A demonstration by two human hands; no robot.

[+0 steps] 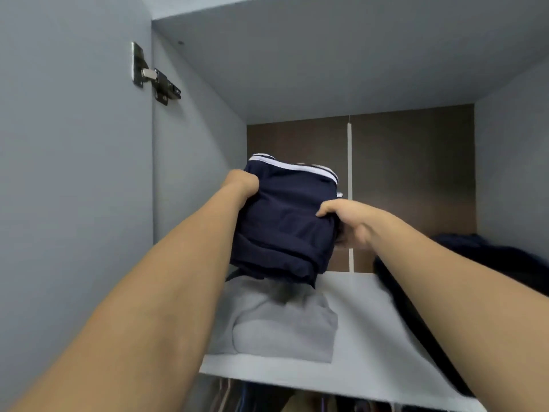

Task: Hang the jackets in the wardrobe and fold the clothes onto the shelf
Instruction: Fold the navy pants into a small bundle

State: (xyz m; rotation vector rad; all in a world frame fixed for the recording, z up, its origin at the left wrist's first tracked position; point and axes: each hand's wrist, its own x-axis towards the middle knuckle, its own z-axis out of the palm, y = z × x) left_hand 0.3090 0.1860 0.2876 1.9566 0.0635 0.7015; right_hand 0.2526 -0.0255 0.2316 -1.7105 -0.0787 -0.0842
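I hold a folded navy garment with white stripes [285,221] up inside the wardrobe, above the shelf [365,322]. My left hand [242,181] grips its left side and my right hand [347,221] grips its right side, thumb on top. The bundle's lower edge hangs just over a folded grey garment [279,325] that lies on the left part of the shelf. A dark garment [487,257] lies on the shelf's right part, partly behind my right forearm.
The wardrobe's grey side walls and top panel enclose the shelf, with a brown back panel [410,162]. A metal door hinge [154,75] sits at the upper left. Hanging clothes [267,399] show below the shelf's front edge.
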